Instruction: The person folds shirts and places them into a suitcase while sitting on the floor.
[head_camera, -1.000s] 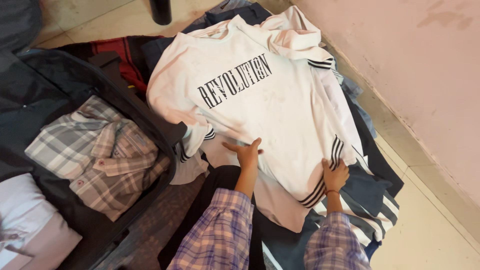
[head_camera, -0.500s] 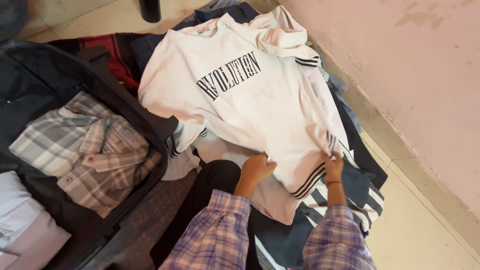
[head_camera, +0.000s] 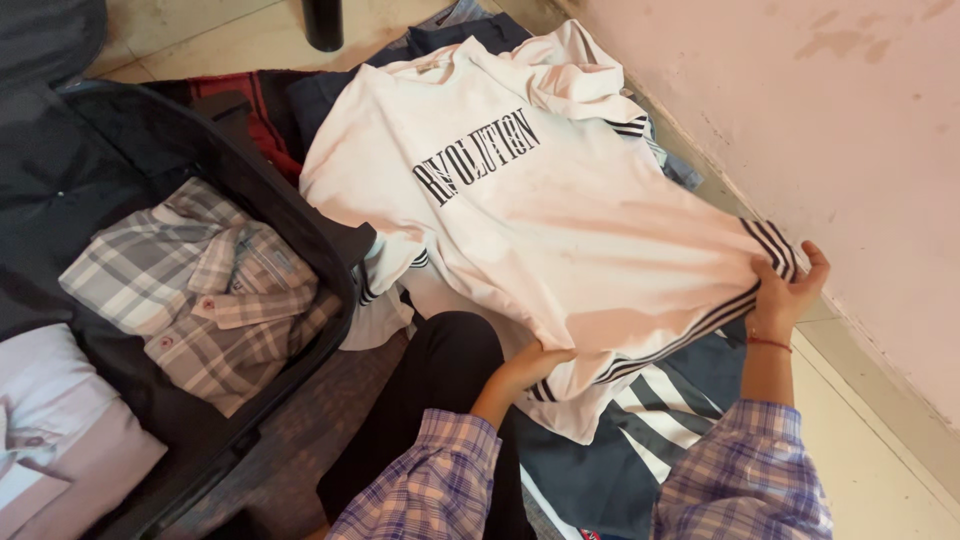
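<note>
A white shirt (head_camera: 520, 210) with black lettering across the chest and black stripes at the hem lies on a heap of clothes. My left hand (head_camera: 530, 365) grips its lower hem from underneath, near my black-trousered knee. My right hand (head_camera: 785, 290) holds the striped hem corner, lifted and pulled out toward the wall, so the hem is stretched between both hands. Both my sleeves are purple plaid.
An open black suitcase (head_camera: 300, 225) at left holds a folded grey-and-pink plaid shirt (head_camera: 200, 285) and a pale folded garment (head_camera: 50, 430). Dark blue striped clothing (head_camera: 640, 420) lies under the white shirt. A pink wall (head_camera: 850, 130) runs along the right; a dark bottle (head_camera: 322, 22) stands at top.
Both hands closed on the white shirt's hem and lifted it. My right hand moved right toward the wall, spreading the hem wide; my left hand slid under the lower edge.
</note>
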